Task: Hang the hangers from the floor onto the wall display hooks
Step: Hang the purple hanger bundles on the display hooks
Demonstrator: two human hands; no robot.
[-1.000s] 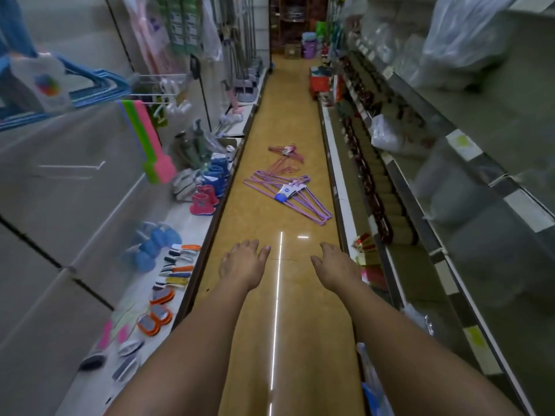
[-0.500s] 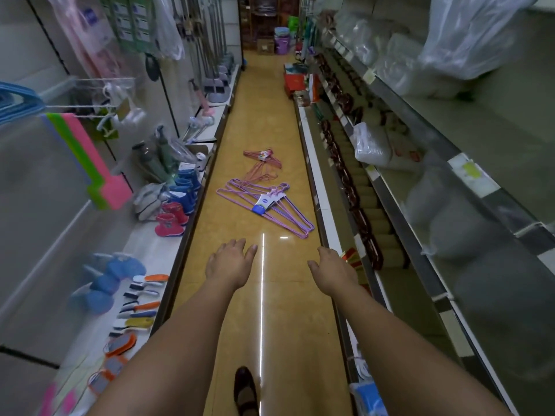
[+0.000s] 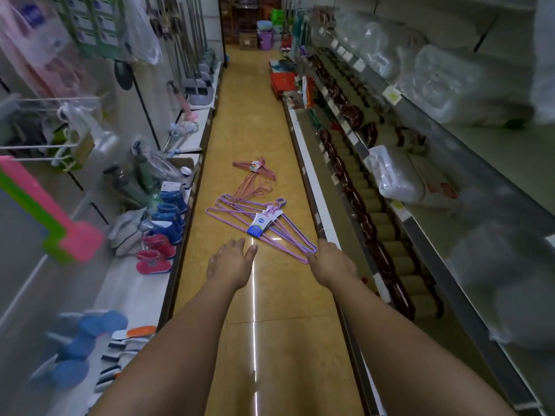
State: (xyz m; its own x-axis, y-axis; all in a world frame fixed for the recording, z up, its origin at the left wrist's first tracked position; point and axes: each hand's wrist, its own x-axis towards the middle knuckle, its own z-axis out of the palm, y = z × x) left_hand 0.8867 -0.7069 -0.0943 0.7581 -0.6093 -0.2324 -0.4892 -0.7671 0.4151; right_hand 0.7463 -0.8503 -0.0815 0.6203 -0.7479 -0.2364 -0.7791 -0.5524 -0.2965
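Purple labelled hangers (image 3: 264, 226) flat on floor (image 3: 270, 115)

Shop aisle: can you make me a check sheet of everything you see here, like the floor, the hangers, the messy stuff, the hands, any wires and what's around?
Surface: tan tiled floor, shiny, with a bright light streak.
Job's things: purple hangers bundled with a blue-white tag, flat on the floor; pink hangers lie beyond them.
Clutter: small boots and brushes on the low left ledge.
Hands: left hand and right hand stretched forward, fingers relaxed, holding nothing.
Cables: nothing seen.
Surroundings: white wall hooks at left; right shelves with plastic-wrapped goods.
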